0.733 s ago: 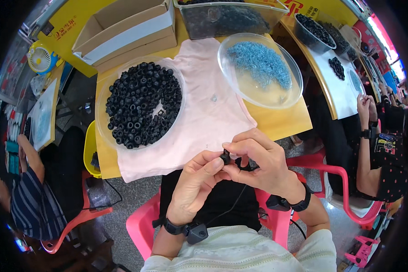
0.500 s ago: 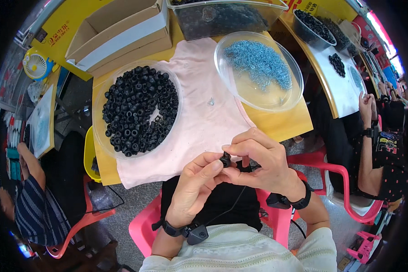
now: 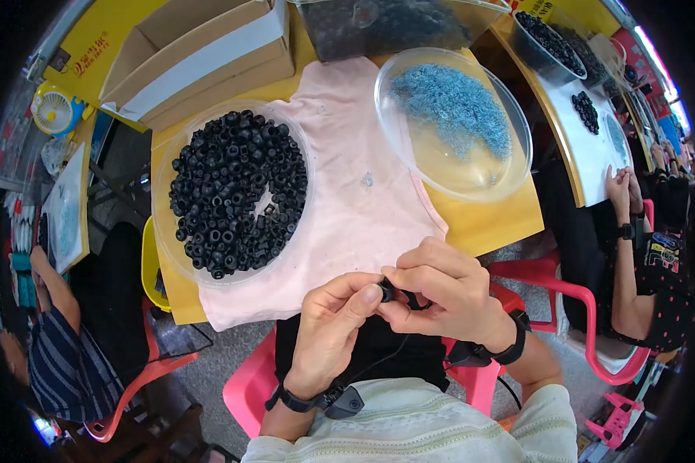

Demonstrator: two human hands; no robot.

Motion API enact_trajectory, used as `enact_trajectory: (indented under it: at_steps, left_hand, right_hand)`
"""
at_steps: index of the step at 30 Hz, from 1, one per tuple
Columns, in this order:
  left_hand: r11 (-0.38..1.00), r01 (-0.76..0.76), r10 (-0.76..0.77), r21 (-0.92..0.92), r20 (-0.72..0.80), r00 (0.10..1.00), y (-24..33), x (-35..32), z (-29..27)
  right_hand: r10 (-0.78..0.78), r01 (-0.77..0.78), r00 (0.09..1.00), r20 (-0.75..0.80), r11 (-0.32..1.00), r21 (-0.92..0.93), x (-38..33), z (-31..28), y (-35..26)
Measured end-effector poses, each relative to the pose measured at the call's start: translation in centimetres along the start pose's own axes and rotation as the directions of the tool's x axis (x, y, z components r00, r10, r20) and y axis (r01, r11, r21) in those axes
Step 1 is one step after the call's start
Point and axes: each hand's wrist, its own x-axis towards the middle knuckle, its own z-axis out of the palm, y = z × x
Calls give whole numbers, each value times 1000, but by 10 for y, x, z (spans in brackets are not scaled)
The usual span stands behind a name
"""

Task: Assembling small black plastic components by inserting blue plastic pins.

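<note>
Over my lap, at the table's front edge, my left hand (image 3: 330,324) and my right hand (image 3: 448,289) meet fingertip to fingertip. Between them they pinch a small black ring-shaped part (image 3: 386,291), mostly covered by the fingers. My left thumb and index finger close on it from the left, my right thumb and index finger from the right. Whether anything else sits inside the pinch is hidden. Beyond my hands a pale pink cloth (image 3: 347,224) lies on the table, with a few tiny clear pieces (image 3: 367,179) on it.
A round clear tray (image 3: 310,166) of black parts stands left; another clear tray (image 3: 527,166) holds small blue-clear pieces at right. A cardboard box (image 3: 201,65) and a clear bin (image 3: 386,31) stand behind. People sit at tables on both sides; a yellow bin (image 3: 151,262) is beside the table.
The black part has turned between my fingertips, and my fingers cover more of it. My right hand has shifted slightly downward. The whole view has tilted a little.
</note>
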Motion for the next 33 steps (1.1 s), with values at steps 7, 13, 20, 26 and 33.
enact_trajectory:
  at_steps: [7,13,20,26,33]
  left_hand:
    - [997,61,-60,51,-8,998,-9,14,-14]
    - [995,-61,62,-79,16,998,-9,15,-14]
    - [994,-103,102,-42,-28,994,-7,12,-12]
    - [996,-42,47,73,-66,997,-6,8,-9]
    - [995,-43,48,89,-53,997,-6,-5,-4]
  right_hand:
    - [-67,75,995,73,990,-116,-1,2,16]
    - [38,-32,994,99,998,-54,12,0,6]
    - [23,-2,992,128,987,-162,16,0,3]
    - [-40,111,974,221,941,-319,16,-2,1]
    - [-180,278,932,314,911,-305,13,-6,2]
